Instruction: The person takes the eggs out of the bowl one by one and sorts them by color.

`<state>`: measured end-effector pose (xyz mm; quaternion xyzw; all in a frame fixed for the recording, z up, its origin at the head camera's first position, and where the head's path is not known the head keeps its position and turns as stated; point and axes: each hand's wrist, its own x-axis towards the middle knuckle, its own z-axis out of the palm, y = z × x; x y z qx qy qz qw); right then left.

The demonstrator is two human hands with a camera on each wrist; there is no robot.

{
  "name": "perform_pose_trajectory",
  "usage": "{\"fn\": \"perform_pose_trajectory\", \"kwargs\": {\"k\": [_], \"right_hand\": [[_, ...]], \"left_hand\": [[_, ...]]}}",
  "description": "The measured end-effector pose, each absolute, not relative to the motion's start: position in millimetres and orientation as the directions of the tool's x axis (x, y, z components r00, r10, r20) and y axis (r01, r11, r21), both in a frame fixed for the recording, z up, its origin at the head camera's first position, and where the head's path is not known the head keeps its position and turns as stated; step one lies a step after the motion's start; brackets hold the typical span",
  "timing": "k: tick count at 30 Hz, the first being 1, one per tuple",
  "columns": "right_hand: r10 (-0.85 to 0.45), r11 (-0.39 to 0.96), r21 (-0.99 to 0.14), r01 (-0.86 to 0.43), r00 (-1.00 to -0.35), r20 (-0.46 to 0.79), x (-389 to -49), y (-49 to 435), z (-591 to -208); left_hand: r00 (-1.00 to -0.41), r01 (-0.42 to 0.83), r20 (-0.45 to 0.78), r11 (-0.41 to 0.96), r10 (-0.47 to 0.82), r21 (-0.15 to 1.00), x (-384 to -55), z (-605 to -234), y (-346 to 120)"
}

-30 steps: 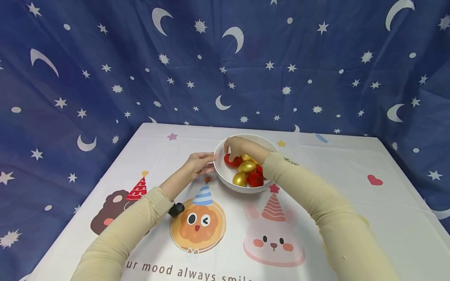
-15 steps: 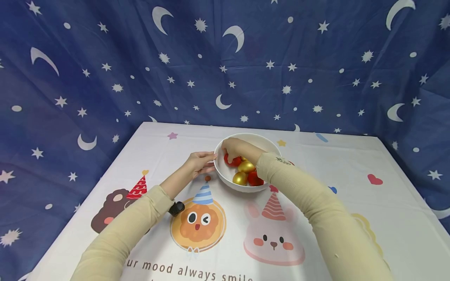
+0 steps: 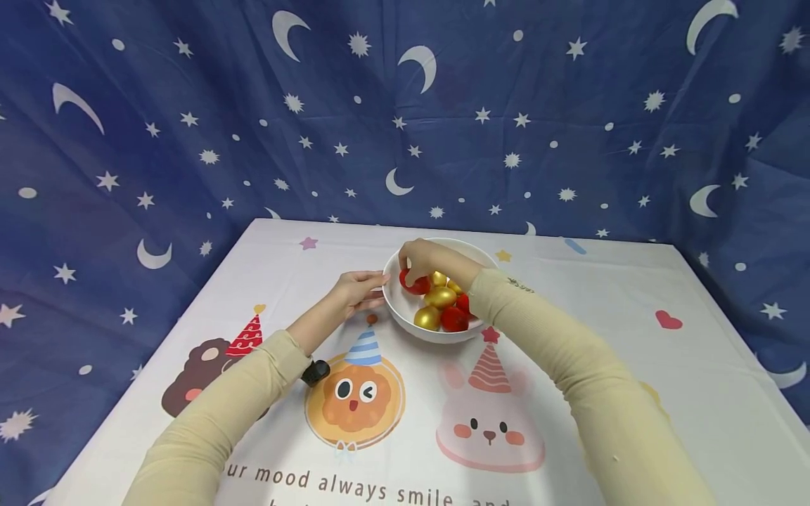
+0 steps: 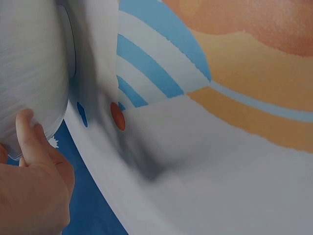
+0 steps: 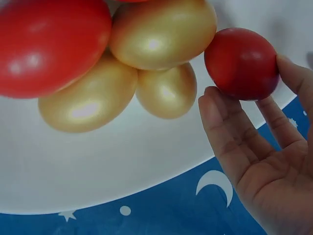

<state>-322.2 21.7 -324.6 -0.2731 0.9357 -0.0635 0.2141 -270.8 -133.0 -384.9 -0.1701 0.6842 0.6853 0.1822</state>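
Observation:
A white bowl (image 3: 394, 307) holds several shiny red and gold eggs. My left hand (image 3: 354, 294) holds the bowl's left side, thumb at the rim and fingers against the outer wall; the left wrist view shows those fingertips (image 4: 25, 117) on the bowl. Reaching into the bowl from the right, my right hand (image 3: 422, 257) pinches a red egg (image 5: 242, 63) between thumb and fingers near the left inner wall. Gold eggs (image 3: 439, 296) lie beside it, and another red egg (image 3: 454, 320) sits at the front. My right wrist and sleeve hide part of the bowl's right side.
The bowl stands toward the back of a table with a white printed cloth (image 3: 380, 474). A dark blue curtain (image 3: 354, 140) with moons and stars hangs behind. A small black device (image 3: 315, 372) shows beside my left wrist.
My right hand has shifted slightly within the bowl, staying at the same red egg, and more gold eggs show beside it than half a second ago. My left hand keeps its place on the bowl.

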Motion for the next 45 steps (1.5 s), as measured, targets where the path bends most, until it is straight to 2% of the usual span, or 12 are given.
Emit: {"fn": "perform_pose_trajectory", "kwargs": {"k": [18, 28, 36, 45], "right_hand": [[-0.567, 0.82, -0.333, -0.465, -0.737, -0.367, -316, 44, -310], [-0.608, 0.778, -0.405, -0.481, -0.738, -0.291, -309, 64, -301], [-0.591, 0.772, -0.467, -0.432, -0.758, -0.276, -304, 85, -295], [-0.564, 0.775, -0.48, -0.412, -0.793, -0.23, -298, 108, -294]], "left_hand": [[-0.881, -0.474, -0.474, 0.016, 0.016, 0.881, -269, -384, -133], [-0.878, -0.478, -0.478, 0.032, 0.008, 0.878, -270, -384, -133], [-0.88, -0.473, -0.474, 0.046, 0.014, 0.88, -270, -383, -132], [-0.876, -0.48, -0.482, 0.04, 0.023, 0.876, -271, -384, -132]]}}
